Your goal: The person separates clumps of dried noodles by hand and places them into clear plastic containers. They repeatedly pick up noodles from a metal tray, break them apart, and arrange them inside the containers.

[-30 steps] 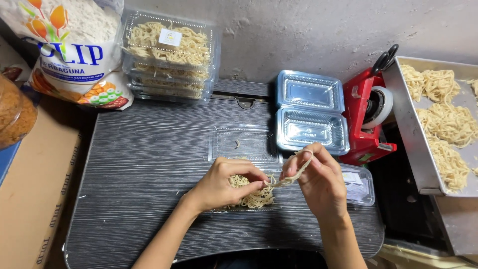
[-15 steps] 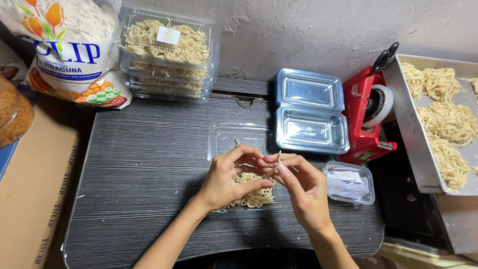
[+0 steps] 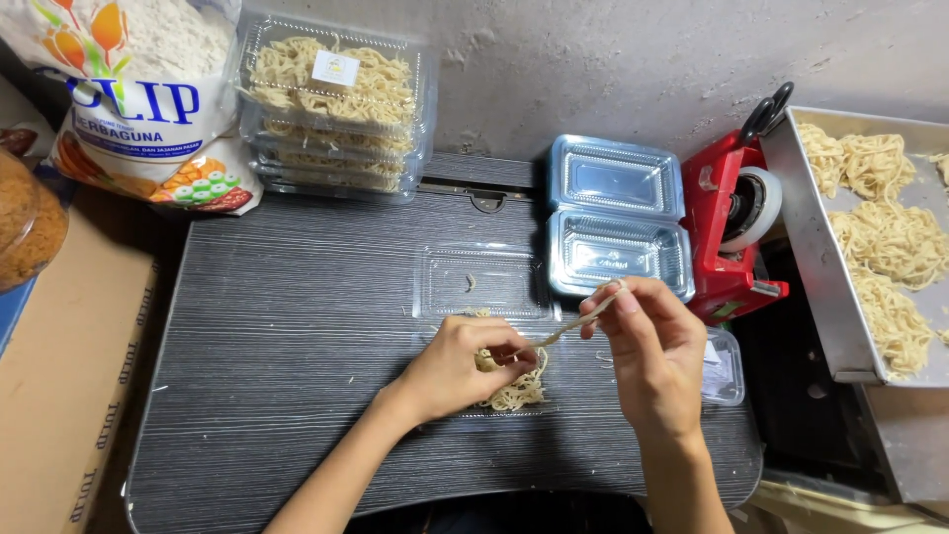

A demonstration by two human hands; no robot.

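Noodles (image 3: 514,388) lie low centre in a clear tray (image 3: 484,282), soft, light and easily torn. Left hand (image 3: 457,368) presses the nest; right hand (image 3: 647,346) pinches several strands (image 3: 583,321), best held gently mid-bundle.

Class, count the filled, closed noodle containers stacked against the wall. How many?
4, as far as shows: one stack of closed noodle containers at the table's back left, beside the flour bag; lower ones overlap.

The right hand (image 3: 652,351) has moved right and apart from the left hand (image 3: 463,368); half a second ago both met above the noodle nest (image 3: 514,388). A noodle strand (image 3: 578,323) now stretches between them.
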